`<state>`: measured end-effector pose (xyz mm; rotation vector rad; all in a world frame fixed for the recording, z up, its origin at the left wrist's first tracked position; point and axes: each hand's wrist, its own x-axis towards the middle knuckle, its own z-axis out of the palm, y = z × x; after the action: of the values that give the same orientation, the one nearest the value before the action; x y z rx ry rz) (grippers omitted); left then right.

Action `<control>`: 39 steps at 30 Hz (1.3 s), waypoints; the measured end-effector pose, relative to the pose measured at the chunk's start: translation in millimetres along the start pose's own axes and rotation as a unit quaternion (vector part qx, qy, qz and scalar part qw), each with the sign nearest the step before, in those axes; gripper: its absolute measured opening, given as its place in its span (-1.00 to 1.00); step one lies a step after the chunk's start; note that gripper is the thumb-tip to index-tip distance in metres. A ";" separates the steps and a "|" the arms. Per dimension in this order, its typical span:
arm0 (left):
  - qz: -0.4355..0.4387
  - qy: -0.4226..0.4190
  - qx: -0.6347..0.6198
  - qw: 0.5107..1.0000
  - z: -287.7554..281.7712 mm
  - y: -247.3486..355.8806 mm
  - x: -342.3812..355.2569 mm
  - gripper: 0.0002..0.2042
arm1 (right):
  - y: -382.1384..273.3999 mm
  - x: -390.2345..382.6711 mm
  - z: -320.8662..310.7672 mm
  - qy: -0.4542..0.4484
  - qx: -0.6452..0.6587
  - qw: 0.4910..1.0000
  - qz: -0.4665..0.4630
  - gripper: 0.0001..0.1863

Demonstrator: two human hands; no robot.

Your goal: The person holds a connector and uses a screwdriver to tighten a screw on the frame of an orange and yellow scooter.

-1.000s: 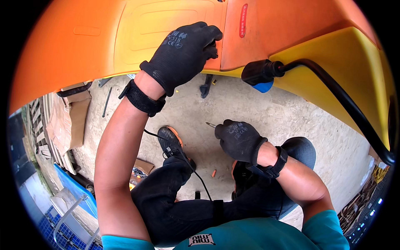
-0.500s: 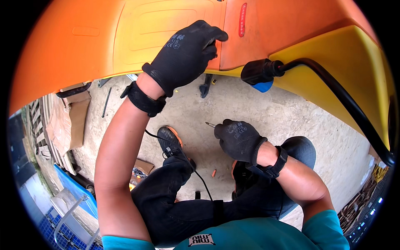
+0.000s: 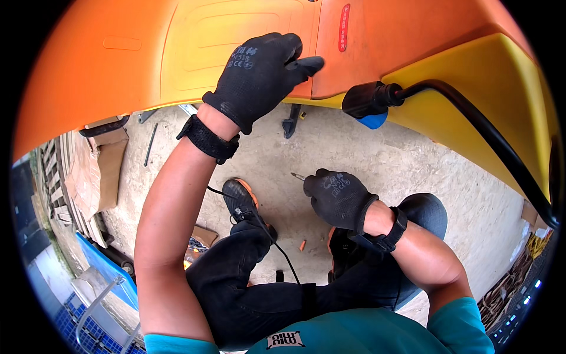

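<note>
My left hand (image 3: 259, 76), in a black glove, is up against the lower edge of a large orange and yellow plastic shell (image 3: 200, 53). Its fingers are curled, with the thumb reaching right toward the panel seam; whatever they may pinch is hidden. Lower down, over my right knee, my right gloved hand (image 3: 337, 194) is closed around a slim tool, apparently a screwdriver (image 3: 298, 176). Only its metal tip sticks out to the left; the grip hides the handle.
A thick black cable with a plug-like connector (image 3: 364, 101) hangs at the shell's right. On the concrete floor (image 3: 377, 156) lie a dark rod (image 3: 151, 144) and a small orange piece (image 3: 302, 245). Cardboard (image 3: 109, 171) stands at left. A thin black cord (image 3: 282, 251) crosses my left leg.
My left hand has shifted slightly downward; its index finger has curled in and the thumb now stretches to the right. The right hand and its tool have stayed put.
</note>
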<state>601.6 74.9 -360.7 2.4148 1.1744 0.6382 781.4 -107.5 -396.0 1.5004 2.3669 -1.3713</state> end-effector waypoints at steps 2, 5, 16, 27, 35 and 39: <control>0.007 0.040 -0.026 0.999 3.0 -0.1 -4.0 -0.79 | -1.6 0.5 -1.2 -0.009 -0.006 1.000 0.006 -0.81; 0.003 -0.003 -0.108 0.994 -0.2 -2.6 -3.7 -0.78 | -4.2 0.3 -4.0 -0.011 -0.006 1.000 0.013 -0.81; -0.031 -0.043 -0.001 0.999 -8.2 6.8 0.2 -0.80 | -3.5 -0.5 -2.4 -0.010 -0.005 1.000 0.016 -0.81; 0.038 0.068 -0.044 0.996 10.7 0.0 -0.8 -0.82 | -0.2 -1.6 0.7 0.010 -0.002 1.000 0.000 -0.81; 0.031 -0.020 -0.107 0.994 -2.6 -0.3 -0.8 -0.76 | -4.5 -1.4 -9.5 -0.004 0.003 1.000 -0.017 -0.81; 0.056 -0.022 -0.062 0.996 -5.0 -1.5 -0.8 -0.74 | -1.0 -2.6 -2.4 0.002 -0.007 1.000 -0.008 -0.81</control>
<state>597.5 75.8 -357.6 2.3897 0.9597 0.6667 783.0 -107.8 -392.7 1.4840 2.3917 -1.3530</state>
